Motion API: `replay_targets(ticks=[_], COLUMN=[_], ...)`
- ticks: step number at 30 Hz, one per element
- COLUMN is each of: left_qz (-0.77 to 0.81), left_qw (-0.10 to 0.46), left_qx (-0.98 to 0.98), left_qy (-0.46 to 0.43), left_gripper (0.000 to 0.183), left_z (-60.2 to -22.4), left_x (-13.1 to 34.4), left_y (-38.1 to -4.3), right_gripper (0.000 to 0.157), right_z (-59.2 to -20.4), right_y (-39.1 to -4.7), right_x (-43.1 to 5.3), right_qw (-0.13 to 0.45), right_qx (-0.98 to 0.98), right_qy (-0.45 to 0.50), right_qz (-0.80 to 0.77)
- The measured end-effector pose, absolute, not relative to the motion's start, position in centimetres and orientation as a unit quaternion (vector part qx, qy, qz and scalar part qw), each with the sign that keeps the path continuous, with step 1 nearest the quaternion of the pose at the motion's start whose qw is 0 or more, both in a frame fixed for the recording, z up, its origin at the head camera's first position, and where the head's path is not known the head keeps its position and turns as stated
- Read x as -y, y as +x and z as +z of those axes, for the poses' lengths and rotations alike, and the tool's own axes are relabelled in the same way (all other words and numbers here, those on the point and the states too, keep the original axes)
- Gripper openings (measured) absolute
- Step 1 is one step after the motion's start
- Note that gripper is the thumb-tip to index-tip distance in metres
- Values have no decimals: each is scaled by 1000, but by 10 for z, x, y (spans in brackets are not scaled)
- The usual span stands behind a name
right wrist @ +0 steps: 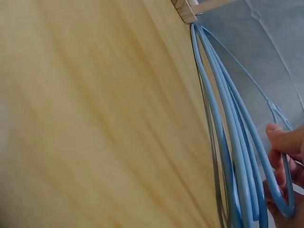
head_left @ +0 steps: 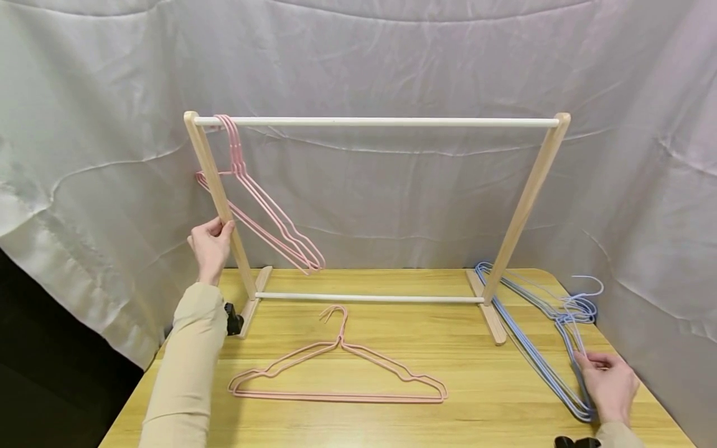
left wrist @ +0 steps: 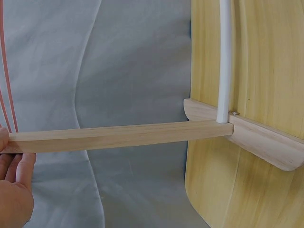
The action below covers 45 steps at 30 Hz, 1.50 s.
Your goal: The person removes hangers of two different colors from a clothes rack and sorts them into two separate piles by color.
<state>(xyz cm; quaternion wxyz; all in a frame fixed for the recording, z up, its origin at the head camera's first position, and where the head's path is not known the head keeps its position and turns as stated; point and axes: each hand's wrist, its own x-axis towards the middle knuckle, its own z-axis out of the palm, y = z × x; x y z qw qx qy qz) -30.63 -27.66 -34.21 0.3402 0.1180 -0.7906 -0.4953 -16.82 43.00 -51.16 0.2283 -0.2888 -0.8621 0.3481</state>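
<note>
My left hand (head_left: pixel 211 249) grips the left wooden post (head_left: pixel 213 174) of a small clothes rack, thumb on one side and fingers on the other. Just beside it, several pink hangers (head_left: pixel 274 211) hang by their hooks from the white top rail (head_left: pixel 381 122). At the right, my right hand (head_left: pixel 609 382) pinches one blue hanger (right wrist: pixel 287 180) by its side, tilted up from the pile. The other blue hangers (head_left: pixel 538 354) lie stacked beneath it on the table. Two pink hangers (head_left: pixel 338 398) lie overlapped at the front middle, away from both hands.
The wooden table (head_left: pixel 392 348) carries the rack on two wooden feet (head_left: pixel 493 320), joined by a white lower rail (head_left: pixel 370 298). The right post (head_left: pixel 526 205) stands close to the blue pile. Grey curtain (head_left: pixel 392 62) hangs behind and at both sides.
</note>
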Motion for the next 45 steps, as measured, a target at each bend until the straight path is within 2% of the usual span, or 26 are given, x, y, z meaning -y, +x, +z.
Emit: replay_targets(ticks=[5,13,18,22,29,33,39,45], left_qz=[-494,-488,-490,-491,-488,-490,-482,-484], left_qw=[346,343,341,347,344,346,344,333], left_qx=[790,794,794,791,794,792,797,799], left_qy=[113,115,117,115,115,116,121,125], left_gripper=[25,26,27,26,27,26,28,29], left_z=[-342,-341,-341,-340,-341,-342,-342,-340], left_x=[277,278,278,278,278,277,276,277], left_y=[-306,-305,-305,-306,-306,-306,-306,-305], right_gripper=[38,38,28,21,18,17,19,24], right_z=[-510,-501,-485,-467,-434,-414,-380,-350], right_y=[-169,-173,-186,-205,-240,-257,-267,-274], right_x=[-428,-411,-389,-356,-273,-222,-152,-95], right_qw=[248,343,400,413,383,344,248,180], right_qx=[867,829,817,826,836,837,842,827], right_qy=[-276,-245,-165,-65,118,190,240,263], right_qz=[334,367,382,377,376,381,414,464])
